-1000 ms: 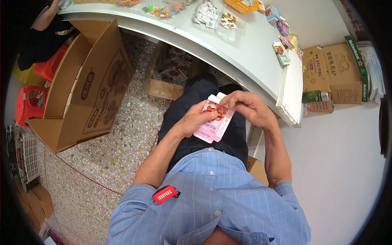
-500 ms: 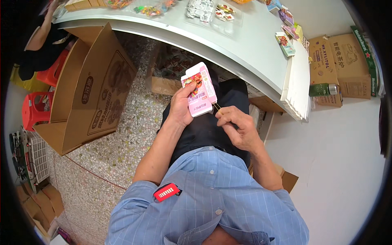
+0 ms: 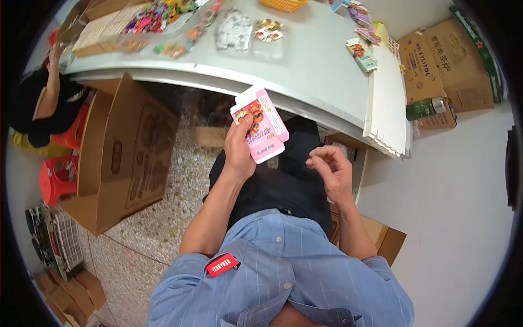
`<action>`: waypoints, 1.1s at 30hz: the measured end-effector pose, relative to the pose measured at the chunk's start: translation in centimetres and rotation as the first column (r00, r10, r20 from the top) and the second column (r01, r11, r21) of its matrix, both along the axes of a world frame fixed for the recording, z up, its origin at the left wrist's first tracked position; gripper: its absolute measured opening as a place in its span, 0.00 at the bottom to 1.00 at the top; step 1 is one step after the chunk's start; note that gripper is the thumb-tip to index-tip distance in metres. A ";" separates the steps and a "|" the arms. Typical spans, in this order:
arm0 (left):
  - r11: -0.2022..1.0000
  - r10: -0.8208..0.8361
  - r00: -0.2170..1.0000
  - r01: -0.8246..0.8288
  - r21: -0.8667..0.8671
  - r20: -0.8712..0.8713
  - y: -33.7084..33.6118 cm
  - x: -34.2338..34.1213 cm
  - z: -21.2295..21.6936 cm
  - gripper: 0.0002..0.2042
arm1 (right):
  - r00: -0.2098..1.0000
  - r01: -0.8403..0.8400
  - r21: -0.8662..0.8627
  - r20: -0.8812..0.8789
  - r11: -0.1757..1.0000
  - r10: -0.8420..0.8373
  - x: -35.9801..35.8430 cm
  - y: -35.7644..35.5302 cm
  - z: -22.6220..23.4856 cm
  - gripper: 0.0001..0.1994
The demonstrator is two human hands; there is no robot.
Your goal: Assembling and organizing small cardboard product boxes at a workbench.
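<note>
A co-worker (image 3: 46,111) at far left is partly cut off. The left hand (image 3: 239,155) has its grip on the pink box (image 3: 264,143), its thumb hiding part of the front. The right hand's (image 3: 335,173) grip is narrow; whether it pinches anything, I cannot tell.

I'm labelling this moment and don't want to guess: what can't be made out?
All in the head view:
Pink box: back, turned away from the camera.
Left hand: most fingers, hidden behind that box.
Right hand: whether its curled fingers grip anything; too small.
Carton under the table: contents, lost in shade.
Yellow basket: far side, cut off by the top edge.
</note>
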State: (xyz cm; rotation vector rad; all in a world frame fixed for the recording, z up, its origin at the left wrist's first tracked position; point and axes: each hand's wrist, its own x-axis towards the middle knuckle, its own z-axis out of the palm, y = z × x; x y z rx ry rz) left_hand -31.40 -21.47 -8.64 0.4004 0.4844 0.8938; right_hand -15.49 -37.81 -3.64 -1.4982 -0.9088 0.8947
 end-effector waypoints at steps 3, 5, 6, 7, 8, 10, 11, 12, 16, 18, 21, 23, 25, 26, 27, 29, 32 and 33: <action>0.998 0.026 0.994 -0.019 0.065 -0.104 -0.2 2.2 1.6 0.13 | 0.978 0.054 -0.061 -0.198 0.997 -0.065 1.9 2.6 1.0 0.15; 0.992 0.057 0.986 -0.038 0.123 -0.160 -0.5 3.9 1.9 0.11 | 0.951 -0.065 -0.059 -0.307 0.996 0.044 2.7 4.1 0.9 0.22; 0.983 0.058 0.979 -0.022 0.183 -0.194 -0.7 4.8 1.9 0.10 | 0.958 -0.172 -0.098 -0.250 0.980 0.143 3.0 5.1 0.9 0.22; 0.970 0.073 0.970 -0.015 0.242 -0.233 -0.7 5.5 2.1 0.10 | 0.962 -0.205 -0.165 -0.217 0.965 0.167 2.7 6.0 1.0 0.22; 0.964 0.094 0.962 -0.024 0.264 -0.255 -1.0 7.0 3.6 0.11 | 0.962 -0.148 -0.091 -0.244 0.985 0.122 3.1 6.3 0.4 0.22; 0.921 0.065 0.924 0.090 0.379 -0.378 0.1 8.7 4.0 0.13 | 0.944 -0.129 -0.135 -0.319 0.982 0.080 5.1 6.8 1.8 0.19; 0.863 0.076 0.884 0.173 0.474 -0.461 0.6 9.5 5.2 0.15 | 0.946 -0.114 -0.126 -0.316 0.985 0.069 6.4 7.1 2.0 0.19; 0.834 0.027 0.872 0.249 0.491 -0.489 1.6 10.3 4.9 0.17 | 0.954 -0.111 -0.121 -0.291 0.986 0.071 7.7 7.5 1.9 0.19; 0.796 -0.016 0.812 0.363 0.484 -0.583 4.4 13.7 5.2 0.31 | 0.995 -0.044 -0.056 -0.092 0.997 0.039 15.2 9.9 1.6 0.17; 0.803 -0.014 0.791 0.374 0.464 -0.612 5.9 14.8 5.3 0.33 | 0.999 -0.011 -0.183 0.038 0.983 0.018 19.1 11.9 3.7 0.18; 0.774 -0.020 0.713 0.455 0.440 -0.701 7.5 16.9 4.0 0.26 | 0.976 0.085 -0.215 0.215 0.973 -0.038 26.0 14.8 4.2 0.19; 0.777 -0.070 0.700 0.486 0.401 -0.711 8.1 18.3 3.4 0.26 | 0.932 0.145 -0.165 0.354 0.976 -0.078 30.3 17.1 4.3 0.21; 0.775 -0.090 0.693 0.500 0.387 -0.715 8.7 20.0 3.2 0.26 | 0.885 0.165 -0.225 0.464 0.960 -0.043 33.7 19.2 4.5 0.24; 0.793 -0.151 0.696 0.510 0.335 -0.702 8.8 21.0 3.5 0.26 | 0.825 0.195 -0.281 0.564 0.940 -0.002 35.5 20.2 4.8 0.26; 0.794 -0.237 0.705 0.538 0.285 -0.669 8.5 23.0 3.7 0.26 | 0.626 0.216 -0.323 0.770 0.922 0.123 39.6 20.1 3.6 0.32; 0.798 -0.309 0.713 0.555 0.236 -0.630 9.6 24.9 3.5 0.29 | 0.629 0.219 -0.479 0.735 0.850 0.252 40.1 22.3 3.6 0.34; 0.797 -0.389 0.671 0.589 0.136 -0.631 11.0 28.0 3.8 0.31 | 0.571 0.247 -0.650 0.697 0.718 0.434 38.9 25.0 4.1 0.39; 0.803 -0.402 0.670 0.586 0.111 -0.625 11.6 29.0 4.0 0.32 | 0.507 0.275 -0.675 0.707 0.685 0.493 38.3 25.3 4.1 0.41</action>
